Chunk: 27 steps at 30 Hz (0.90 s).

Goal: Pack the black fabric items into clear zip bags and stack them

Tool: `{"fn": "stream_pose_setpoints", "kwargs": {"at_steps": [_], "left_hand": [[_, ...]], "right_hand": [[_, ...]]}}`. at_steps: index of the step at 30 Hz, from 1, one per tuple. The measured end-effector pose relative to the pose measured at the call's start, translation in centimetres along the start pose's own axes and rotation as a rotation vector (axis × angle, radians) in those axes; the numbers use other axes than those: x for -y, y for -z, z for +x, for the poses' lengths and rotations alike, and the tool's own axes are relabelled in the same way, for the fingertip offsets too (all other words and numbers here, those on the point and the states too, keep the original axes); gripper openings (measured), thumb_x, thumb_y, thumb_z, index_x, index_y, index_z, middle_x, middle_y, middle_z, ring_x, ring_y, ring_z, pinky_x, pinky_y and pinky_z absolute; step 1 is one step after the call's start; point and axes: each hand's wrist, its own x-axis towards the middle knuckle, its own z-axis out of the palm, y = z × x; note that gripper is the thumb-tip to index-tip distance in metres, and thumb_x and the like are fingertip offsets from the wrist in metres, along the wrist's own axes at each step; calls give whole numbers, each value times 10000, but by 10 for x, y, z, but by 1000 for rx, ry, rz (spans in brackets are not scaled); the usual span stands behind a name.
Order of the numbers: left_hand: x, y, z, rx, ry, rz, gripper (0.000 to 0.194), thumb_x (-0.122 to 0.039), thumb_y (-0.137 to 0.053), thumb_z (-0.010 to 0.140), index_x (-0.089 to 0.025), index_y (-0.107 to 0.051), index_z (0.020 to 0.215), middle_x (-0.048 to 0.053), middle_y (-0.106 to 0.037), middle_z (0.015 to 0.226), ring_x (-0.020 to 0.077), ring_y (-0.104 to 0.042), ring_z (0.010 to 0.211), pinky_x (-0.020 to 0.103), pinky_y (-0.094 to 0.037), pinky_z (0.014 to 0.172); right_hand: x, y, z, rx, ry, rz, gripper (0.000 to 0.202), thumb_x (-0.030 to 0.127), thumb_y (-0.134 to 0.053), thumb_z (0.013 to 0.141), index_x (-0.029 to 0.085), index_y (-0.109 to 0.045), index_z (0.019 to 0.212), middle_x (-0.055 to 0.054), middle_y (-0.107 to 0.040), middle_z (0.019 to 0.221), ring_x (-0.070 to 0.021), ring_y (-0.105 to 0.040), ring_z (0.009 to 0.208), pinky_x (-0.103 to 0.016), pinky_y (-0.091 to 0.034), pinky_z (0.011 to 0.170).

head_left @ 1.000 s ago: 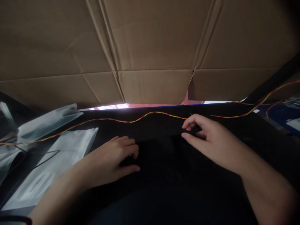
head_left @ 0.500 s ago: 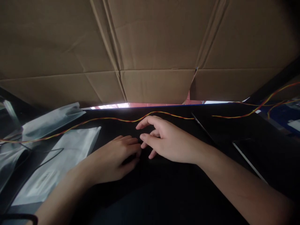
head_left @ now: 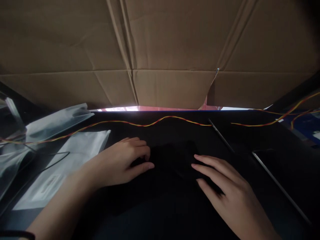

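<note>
My left hand (head_left: 130, 161) is left of centre over the black surface, its fingers curled and its thumb reaching right, just below them. A faint, very dark shape (head_left: 172, 158) adjoins its fingertips; against the black I cannot make out what it is. Apart from it, to the right, is my right hand (head_left: 227, 191), palm down with fingers spread and nothing visible in them. A flat translucent bag (head_left: 82, 146) with a small label lies partly behind my left forearm. Beyond both hands runs a twisted red and yellow wire (head_left: 122, 122).
Brown cardboard (head_left: 172, 43) stands across the back. Another translucent bag (head_left: 57, 121) and a thin dark cable (head_left: 53, 163) lie at the left. To the right are two flat dark items with pale edges, one small (head_left: 222, 136) and one larger (head_left: 277, 186).
My right hand has moved away from my left fingers, right and nearer to me, and its fingers have spread. My left thumb reaches out further. The view has shifted slightly.
</note>
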Motion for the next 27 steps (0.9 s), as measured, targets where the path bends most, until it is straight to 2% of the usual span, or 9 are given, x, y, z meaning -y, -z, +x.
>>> {"fn": "stream_pose_setpoints", "kwargs": {"at_steps": [5,7,9,12,15,18,20,23,27], "left_hand": [[-3,-2,1,-6,-5,-9,278,-506,-645,1054,-251,-687,951,27,-689,964,231,-644,909,360,-472,819],[-3,-4,1,-12,-22,-8,253,-479,-658,1047,-247,-687,951,30,-684,972,231,-641,913,358,-471,818],[-3,-5,2,-25,-39,-5,203,-425,-681,1032,-241,-681,946,32,-680,977,232,-640,921,357,-468,820],[-4,-6,2,-37,-39,-1,129,-346,-695,1014,-239,-674,945,26,-679,959,235,-637,925,353,-456,809],[-4,-5,2,-36,-42,2,95,-294,-649,1033,-243,-686,962,26,-684,956,230,-644,922,348,-454,809],[-3,-1,0,-48,-53,19,166,-280,-569,1069,-240,-695,969,33,-688,963,223,-652,902,350,-460,807],[-2,1,0,-70,-43,44,227,-301,-517,1094,-232,-688,961,40,-686,957,225,-650,888,356,-461,797],[-1,2,-1,-98,-20,74,273,-326,-481,1112,-223,-679,955,47,-682,944,228,-647,879,361,-461,784],[-1,-1,-1,-100,-17,81,288,-340,-487,1116,-221,-680,939,47,-679,931,225,-649,855,358,-459,765]], "right_hand": [[13,13,27,-240,-221,10,172,263,-611,1054,289,-754,1146,-79,-838,1143,-305,-811,1047,-477,-664,954],[25,12,34,-289,-177,-42,186,244,-607,1050,285,-750,1162,-94,-830,1157,-314,-800,1065,-492,-650,972],[40,1,35,-185,-26,-69,232,189,-585,1045,264,-763,1173,-105,-826,1201,-324,-787,1117,-519,-641,994],[56,-18,30,123,202,-50,257,170,-616,1044,225,-783,1232,-93,-823,1287,-344,-753,1242,-571,-622,1066],[54,-20,19,210,223,27,371,236,-643,1064,258,-701,1429,-51,-745,1472,-316,-639,1436,-557,-556,1186],[38,-7,9,-6,50,79,414,273,-540,1107,337,-628,1507,-31,-642,1597,-288,-559,1514,-542,-520,1217],[27,0,7,-111,-173,65,357,359,-514,1116,317,-665,1437,-76,-677,1523,-315,-636,1412,-570,-553,1154],[20,0,14,-11,-464,13,385,563,-554,1071,261,-727,1236,-125,-754,1273,-355,-725,1190,-594,-600,1012],[29,-5,32,173,-517,-14,313,568,-617,1013,265,-685,973,-93,-753,1082,-320,-744,1007,-461,-603,806]]}}
